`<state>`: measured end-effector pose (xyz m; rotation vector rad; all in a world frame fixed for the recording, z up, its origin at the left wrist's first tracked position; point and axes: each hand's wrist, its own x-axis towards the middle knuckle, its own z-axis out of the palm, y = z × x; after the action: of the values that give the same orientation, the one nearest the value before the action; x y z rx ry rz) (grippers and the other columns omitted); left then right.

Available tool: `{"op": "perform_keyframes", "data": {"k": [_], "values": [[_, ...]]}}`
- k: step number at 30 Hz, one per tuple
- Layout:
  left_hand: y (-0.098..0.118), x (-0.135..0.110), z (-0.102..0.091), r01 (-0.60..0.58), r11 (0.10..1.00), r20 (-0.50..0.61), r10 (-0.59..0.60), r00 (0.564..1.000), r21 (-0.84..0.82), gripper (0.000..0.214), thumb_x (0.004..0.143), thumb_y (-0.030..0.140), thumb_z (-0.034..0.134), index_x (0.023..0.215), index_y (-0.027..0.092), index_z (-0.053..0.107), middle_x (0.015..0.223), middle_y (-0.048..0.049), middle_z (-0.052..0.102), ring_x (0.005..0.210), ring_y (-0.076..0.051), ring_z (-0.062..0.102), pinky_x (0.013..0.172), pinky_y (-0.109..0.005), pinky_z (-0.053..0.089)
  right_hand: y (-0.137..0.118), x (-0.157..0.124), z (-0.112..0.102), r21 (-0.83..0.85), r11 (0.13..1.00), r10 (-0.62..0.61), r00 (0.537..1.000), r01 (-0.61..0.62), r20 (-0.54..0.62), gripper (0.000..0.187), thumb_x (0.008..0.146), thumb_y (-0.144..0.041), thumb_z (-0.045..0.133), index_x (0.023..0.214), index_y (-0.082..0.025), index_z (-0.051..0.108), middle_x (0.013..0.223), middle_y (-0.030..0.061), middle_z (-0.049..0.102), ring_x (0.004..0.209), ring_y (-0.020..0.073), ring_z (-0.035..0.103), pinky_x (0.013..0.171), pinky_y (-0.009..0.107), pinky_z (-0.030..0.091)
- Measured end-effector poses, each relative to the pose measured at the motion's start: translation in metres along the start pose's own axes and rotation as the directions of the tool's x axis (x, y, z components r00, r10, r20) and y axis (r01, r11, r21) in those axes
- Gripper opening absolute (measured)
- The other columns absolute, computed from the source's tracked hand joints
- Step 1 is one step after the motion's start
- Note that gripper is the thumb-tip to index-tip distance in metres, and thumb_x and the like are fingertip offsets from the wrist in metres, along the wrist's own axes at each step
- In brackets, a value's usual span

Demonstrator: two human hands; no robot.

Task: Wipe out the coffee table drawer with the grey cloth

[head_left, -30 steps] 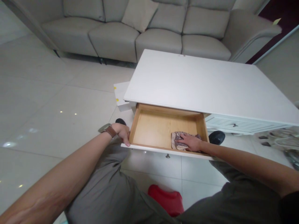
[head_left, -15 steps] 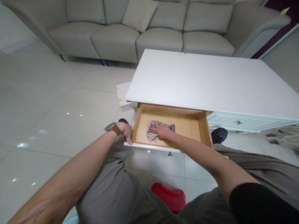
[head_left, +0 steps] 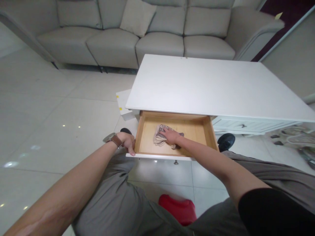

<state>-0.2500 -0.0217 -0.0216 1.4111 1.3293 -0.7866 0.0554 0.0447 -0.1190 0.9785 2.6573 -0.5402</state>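
A wooden drawer (head_left: 198, 131) stands pulled out of a white coffee table (head_left: 209, 85). My right hand (head_left: 171, 136) presses flat on a crumpled grey-brown cloth (head_left: 158, 137) on the drawer's bottom, left of centre, fingers stretched over it. My left hand (head_left: 128, 141), with a brown-strapped watch on the wrist, grips the drawer's front left corner, fingers curled over the white front edge. My grey-trousered knees are below the drawer.
A grey sofa (head_left: 147, 36) with a cushion stands behind the table. A white box (head_left: 123, 105) lies on the tiled floor at the table's left corner. A red stool (head_left: 178, 209) is between my legs. Black shoes (head_left: 225, 141) show under the drawer; cables lie far right.
My right hand slid the cloth from the drawer's front right corner leftwards to left of centre, then slightly further back. My left hand stayed on the drawer's corner.
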Motion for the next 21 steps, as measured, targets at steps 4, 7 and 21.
{"op": "perform_keyframes", "data": {"k": [4, 7, 21], "values": [[0.002, 0.0, 0.0, 0.012, 0.999, -0.009, -0.012, 1.0, 0.038, 0.06, 0.034, 0.06, 0.095, 0.069, 0.015, 0.076, 0.072, -0.0055, 0.072, 0.069, -0.021, 0.057, 0.076, -0.037, 0.053, 0.085, -0.042, -0.003, 0.06, 0.854, 0.519, 0.854, -0.517, -0.027, 0.077, 0.089, -0.031, 0.068, 0.159, -0.021, 0.037, 0.158, 0.0244, 0.039, 0.136, 0.0392, 0.052, 0.112, 0.05, 0.041], [0.004, -0.001, 0.001, -0.009, 0.999, -0.023, 0.01, 1.0, 0.04, 0.056, 0.038, 0.058, 0.094, 0.068, 0.015, 0.076, 0.071, -0.0055, 0.071, 0.068, -0.02, 0.056, 0.076, -0.036, 0.052, 0.132, -0.071, 0.001, 0.031, 0.706, 0.708, 0.706, -0.708, 0.013, 0.088, 0.088, -0.039, 0.072, 0.162, -0.016, 0.031, 0.157, 0.0319, 0.036, 0.137, 0.0459, 0.051, 0.11, 0.055, 0.041], [0.01, -0.005, 0.001, -0.026, 0.998, -0.054, 0.03, 0.998, 0.062, 0.048, 0.041, 0.052, 0.095, 0.06, 0.014, 0.073, 0.072, -0.0093, 0.074, 0.065, -0.022, 0.059, 0.068, -0.035, 0.051, 0.093, -0.056, -0.008, -0.077, 0.88, 0.469, 0.883, -0.469, -0.014, 0.075, 0.087, -0.031, 0.069, 0.156, -0.021, 0.043, 0.154, 0.0253, 0.042, 0.127, 0.0399, 0.057, 0.105, 0.052, 0.045]]}}
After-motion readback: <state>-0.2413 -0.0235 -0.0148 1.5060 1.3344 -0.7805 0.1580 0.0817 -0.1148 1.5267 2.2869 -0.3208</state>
